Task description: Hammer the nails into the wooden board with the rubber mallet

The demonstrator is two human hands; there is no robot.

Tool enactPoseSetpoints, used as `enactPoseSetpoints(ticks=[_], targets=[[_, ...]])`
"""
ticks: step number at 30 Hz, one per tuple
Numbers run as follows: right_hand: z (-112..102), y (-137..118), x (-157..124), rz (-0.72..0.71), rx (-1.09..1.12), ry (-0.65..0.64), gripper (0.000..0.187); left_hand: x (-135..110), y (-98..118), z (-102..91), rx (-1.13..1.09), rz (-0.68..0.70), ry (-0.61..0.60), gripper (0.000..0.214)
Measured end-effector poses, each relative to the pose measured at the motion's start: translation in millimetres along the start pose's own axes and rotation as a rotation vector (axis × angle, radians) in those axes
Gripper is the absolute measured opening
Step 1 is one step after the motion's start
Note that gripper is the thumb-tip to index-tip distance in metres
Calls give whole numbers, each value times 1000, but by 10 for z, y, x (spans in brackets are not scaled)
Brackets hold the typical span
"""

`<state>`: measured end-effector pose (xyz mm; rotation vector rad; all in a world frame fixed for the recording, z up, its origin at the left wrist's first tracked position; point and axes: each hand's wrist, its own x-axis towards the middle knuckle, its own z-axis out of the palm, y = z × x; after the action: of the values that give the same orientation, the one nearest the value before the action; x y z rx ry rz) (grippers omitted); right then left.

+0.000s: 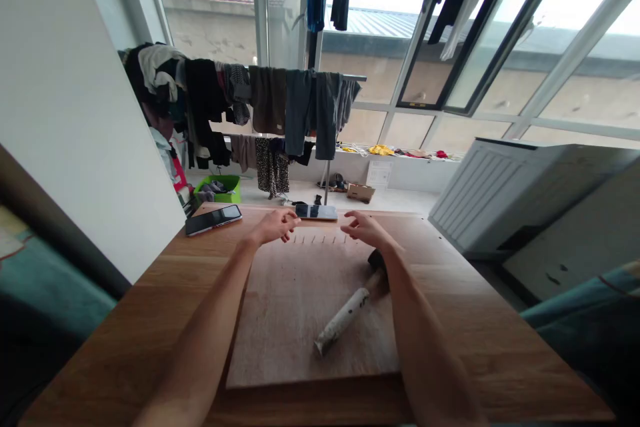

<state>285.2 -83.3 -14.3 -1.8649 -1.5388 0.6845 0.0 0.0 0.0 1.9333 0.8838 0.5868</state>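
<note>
Both hands hover empty over the far edge of the wooden board [300, 307]: the left hand [275, 225] with fingers loosely curled, the right hand [363, 228] half open, either side of a row of small nails [320, 239]. Steady fingertips near one nail, low on its shank, would serve best. The hammer [350, 310] lies on the board beside the right forearm; two phones [214, 219] rest on the counter [475, 320] beyond.

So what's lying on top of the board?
A hammer lies on the board, its head partly hidden under the right arm. A row of nails stands near the far edge, between the left hand and right hand.
</note>
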Motion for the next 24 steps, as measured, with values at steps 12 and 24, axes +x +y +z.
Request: enactPoseSetpoints(ticks=[12, 24], targets=[[53, -155, -45, -204, -250, -23, 39, 11, -1, 125, 249, 104, 8, 35], [142, -413, -98, -291, -292, -32, 15, 18, 125, 321, 505, 244, 70, 19]])
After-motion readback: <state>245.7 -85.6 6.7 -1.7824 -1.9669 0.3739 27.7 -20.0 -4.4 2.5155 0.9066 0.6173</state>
